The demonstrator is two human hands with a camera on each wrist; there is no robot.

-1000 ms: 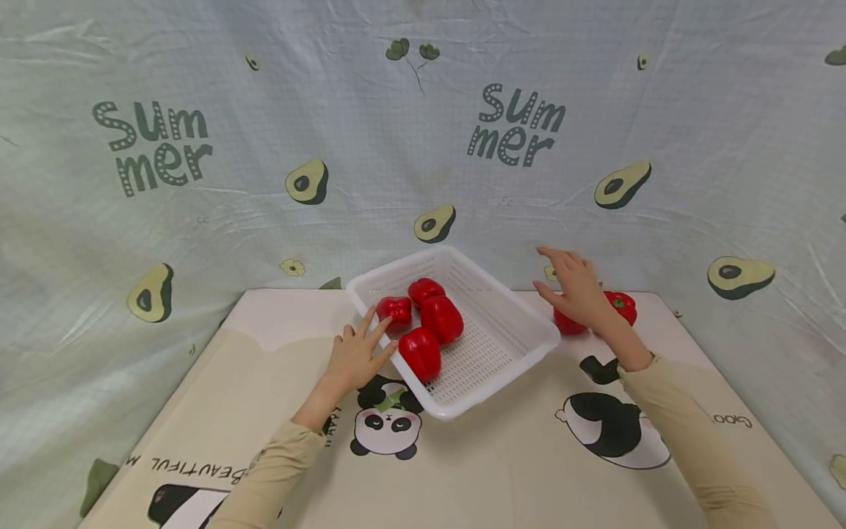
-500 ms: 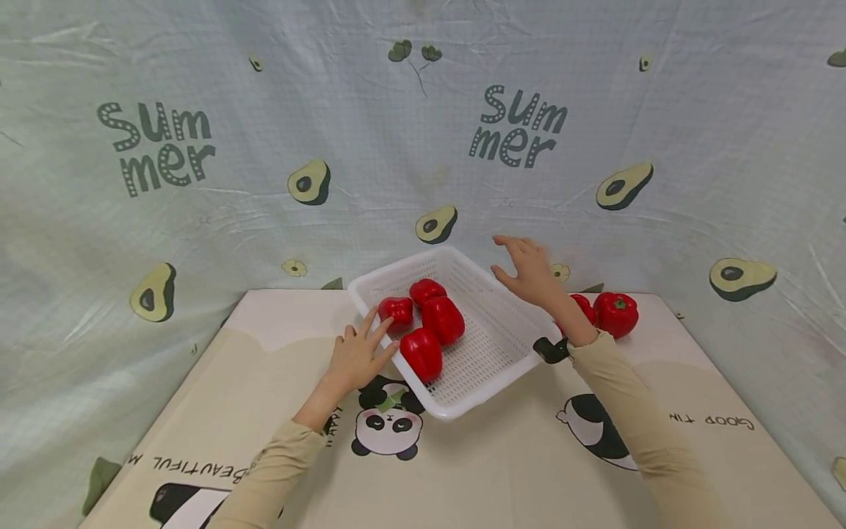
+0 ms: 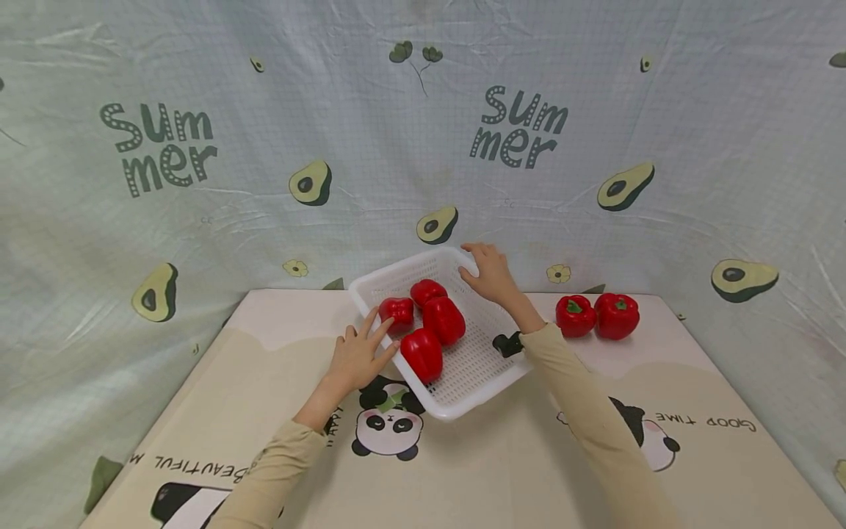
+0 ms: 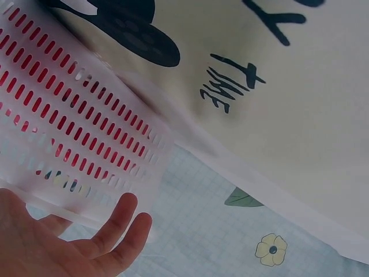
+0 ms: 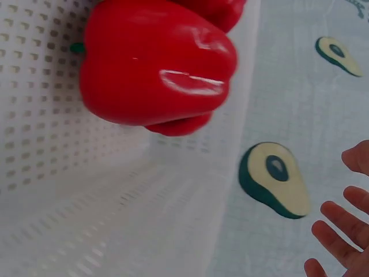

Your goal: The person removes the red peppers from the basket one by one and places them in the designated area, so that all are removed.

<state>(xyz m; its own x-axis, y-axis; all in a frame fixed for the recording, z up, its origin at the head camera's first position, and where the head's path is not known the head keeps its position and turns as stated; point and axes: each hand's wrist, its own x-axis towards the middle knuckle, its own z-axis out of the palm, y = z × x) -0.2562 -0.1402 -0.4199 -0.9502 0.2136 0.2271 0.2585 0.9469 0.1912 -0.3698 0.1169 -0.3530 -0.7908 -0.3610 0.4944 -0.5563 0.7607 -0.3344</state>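
A white perforated plastic basket (image 3: pixel 477 393) sits on the table, turned at an angle. Several red bell peppers (image 3: pixel 443 321) lie in its left half. My left hand (image 3: pixel 355 358) is at the basket's left rim, fingers spread, fingertips reaching over the edge beside the peppers. In the left wrist view, that hand (image 4: pixel 75 242) lies along the slotted basket wall (image 4: pixel 69 109). Over the basket's back right side hovers my right hand (image 3: pixel 490 273), holding nothing, thumb and fingers apart. The right wrist view has this hand's loose fingers (image 5: pixel 346 231) to the right of a large bell pepper (image 5: pixel 155 63).
Two more red bell peppers (image 3: pixel 575 316) stand side by side at the table's back right. The table wears a cream cloth (image 3: pixel 463 470) printed with pandas. Behind it hangs a pale curtain (image 3: pixel 370 117) printed with avocados. A black wrist camera (image 3: pixel 507 344) is strapped to the right wrist.
My right hand has moved left from above the two peppers at the back right to over the basket, bringing those peppers into full sight. The left hand has stayed at the rim.
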